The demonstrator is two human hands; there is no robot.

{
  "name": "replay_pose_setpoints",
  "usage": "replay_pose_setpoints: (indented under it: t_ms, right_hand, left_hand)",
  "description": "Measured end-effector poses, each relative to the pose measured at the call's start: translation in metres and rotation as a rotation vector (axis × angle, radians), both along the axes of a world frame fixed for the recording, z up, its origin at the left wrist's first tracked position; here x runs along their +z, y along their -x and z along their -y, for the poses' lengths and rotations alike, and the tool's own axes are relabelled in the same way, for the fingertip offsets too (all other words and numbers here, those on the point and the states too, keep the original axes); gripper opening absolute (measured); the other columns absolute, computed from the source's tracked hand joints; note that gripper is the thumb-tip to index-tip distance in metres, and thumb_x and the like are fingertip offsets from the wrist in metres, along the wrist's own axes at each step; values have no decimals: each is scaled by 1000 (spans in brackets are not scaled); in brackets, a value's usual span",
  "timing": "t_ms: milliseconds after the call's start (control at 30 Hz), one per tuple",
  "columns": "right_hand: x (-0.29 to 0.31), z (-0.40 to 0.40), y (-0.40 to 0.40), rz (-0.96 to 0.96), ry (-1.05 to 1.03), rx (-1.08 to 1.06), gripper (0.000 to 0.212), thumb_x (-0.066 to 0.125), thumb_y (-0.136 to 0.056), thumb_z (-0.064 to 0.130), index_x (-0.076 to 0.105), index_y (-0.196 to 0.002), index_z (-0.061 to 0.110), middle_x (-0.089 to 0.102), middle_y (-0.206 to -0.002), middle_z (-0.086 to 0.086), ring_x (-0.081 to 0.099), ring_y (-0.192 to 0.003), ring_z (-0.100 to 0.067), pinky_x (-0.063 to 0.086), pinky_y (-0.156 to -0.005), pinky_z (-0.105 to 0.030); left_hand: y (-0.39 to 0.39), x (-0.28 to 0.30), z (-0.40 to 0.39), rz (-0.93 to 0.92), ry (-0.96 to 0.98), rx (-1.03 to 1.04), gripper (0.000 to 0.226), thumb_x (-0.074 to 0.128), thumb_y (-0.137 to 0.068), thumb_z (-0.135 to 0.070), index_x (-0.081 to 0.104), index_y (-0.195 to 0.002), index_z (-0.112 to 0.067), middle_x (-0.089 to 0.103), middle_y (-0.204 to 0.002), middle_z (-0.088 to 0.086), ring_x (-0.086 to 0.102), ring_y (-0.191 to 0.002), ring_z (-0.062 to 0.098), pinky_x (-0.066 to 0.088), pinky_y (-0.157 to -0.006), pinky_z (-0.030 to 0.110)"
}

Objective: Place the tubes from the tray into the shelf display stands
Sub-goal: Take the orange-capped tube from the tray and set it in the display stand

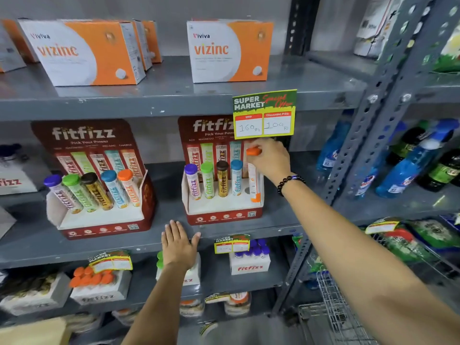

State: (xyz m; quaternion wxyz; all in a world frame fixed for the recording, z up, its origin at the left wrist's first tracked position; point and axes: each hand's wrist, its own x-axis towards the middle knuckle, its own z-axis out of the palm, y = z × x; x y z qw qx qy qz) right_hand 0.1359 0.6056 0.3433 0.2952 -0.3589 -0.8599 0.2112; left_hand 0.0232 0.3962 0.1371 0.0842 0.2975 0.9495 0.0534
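Two red fitfizz display stands sit on the middle shelf. The left stand [104, 220] holds several tubes with purple, green, brown, blue and orange caps. The right stand [224, 212] holds purple, green, brown and blue-capped tubes. My right hand [270, 158] grips the orange-capped tube [254, 180] by its top, upright at the stand's rightmost slot, its lower end at the stand's front wall. My left hand [178, 244] lies flat, fingers spread, on the shelf edge below the right stand, holding nothing.
A yellow price tag [265, 114] hangs from the upper shelf just above my right hand. Vizinc boxes [229, 51] stand on the top shelf. Fitfizz trays [99, 285] with orange and purple tubes sit on the lower shelf. A wire cart [331, 310] stands at lower right, blue bottles [408, 168] right.
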Motion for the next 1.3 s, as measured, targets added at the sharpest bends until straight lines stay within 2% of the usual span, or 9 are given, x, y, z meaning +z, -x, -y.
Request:
replay_pose_setpoints:
  t_ms: [167, 267, 400, 600, 700, 800, 1000, 1200, 1300]
  right_hand:
    - [7, -8, -1, 109, 69, 64, 37, 70, -73, 17, 65, -111, 16, 67, -116, -5, 62, -104, -24, 53, -88, -37]
    - [11, -12, -2, 169, 60, 99, 35, 70, -72, 10, 66, -107, 9, 67, -115, -10, 61, -103, -25, 53, -89, -39]
    - [13, -14, -1, 265, 43, 131, 33, 72, -72, 8, 67, -104, 13, 61, -118, -9, 55, -102, -23, 48, -83, -31]
    - [17, -15, -2, 371, -73, 168, 29, 64, -80, 8, 63, -108, 16, 56, -127, -8, 55, -108, -27, 48, -86, -35]
    - [19, -13, 0, 422, -109, 199, 28, 57, -83, 0, 66, -104, 15, 59, -123, -9, 55, -104, -27, 48, -81, -31]
    - [21, -12, 3, 416, -91, 205, 28, 53, -82, -5, 69, -98, 12, 61, -117, -8, 56, -102, -25, 45, -76, -27]
    - [16, -14, 9, 319, -30, 179, 16, 65, -77, -2, 75, -85, 9, 70, -105, -6, 58, -93, -17, 44, -75, -23]
    - [1, -20, 9, 266, -71, 183, 31, 61, -81, -4, 69, -106, 14, 58, -124, -10, 52, -111, -28, 35, -82, -24]
    - [-2, -21, 11, 257, -74, 186, 37, 60, -82, -4, 64, -113, 14, 56, -127, -11, 53, -113, -30, 40, -86, -28]
  left_hand:
    - [1, 1, -1, 20, 23, -4, 75, 9, -95, -55, -8, -145, -3, -8, -157, 17, -9, -145, 30, -3, -118, 41]
    - [1, 1, 0, 22, 22, -14, 75, 9, -95, -55, -9, -145, -2, -9, -157, 17, -9, -144, 30, -3, -118, 41]
    - [1, 2, 0, 24, 27, -18, 74, 8, -95, -55, -10, -145, -3, -10, -157, 16, -11, -144, 30, -3, -119, 41]
    - [1, 0, -1, 14, 36, -18, 74, 7, -95, -55, -11, -145, -5, -11, -157, 15, -11, -144, 29, -4, -118, 40]
    - [2, -1, -1, 14, 30, -11, 75, 7, -94, -57, -11, -146, -6, -11, -157, 14, -12, -144, 29, -4, -117, 40]
    - [3, -2, -1, 13, 26, -11, 75, 6, -94, -57, -11, -146, -7, -11, -157, 13, -12, -144, 29, -5, -117, 40]
    - [2, -2, 0, 19, 16, -8, 75, 7, -93, -57, -10, -146, -7, -11, -157, 14, -12, -144, 29, -5, -117, 40]
    - [2, -3, -1, 13, 15, -6, 75, 7, -94, -57, -11, -146, -7, -12, -157, 13, -13, -144, 29, -6, -117, 40]
    - [2, -3, -1, 8, 18, -1, 75, 7, -93, -58, -11, -146, -8, -12, -157, 12, -13, -144, 29, -6, -116, 39]
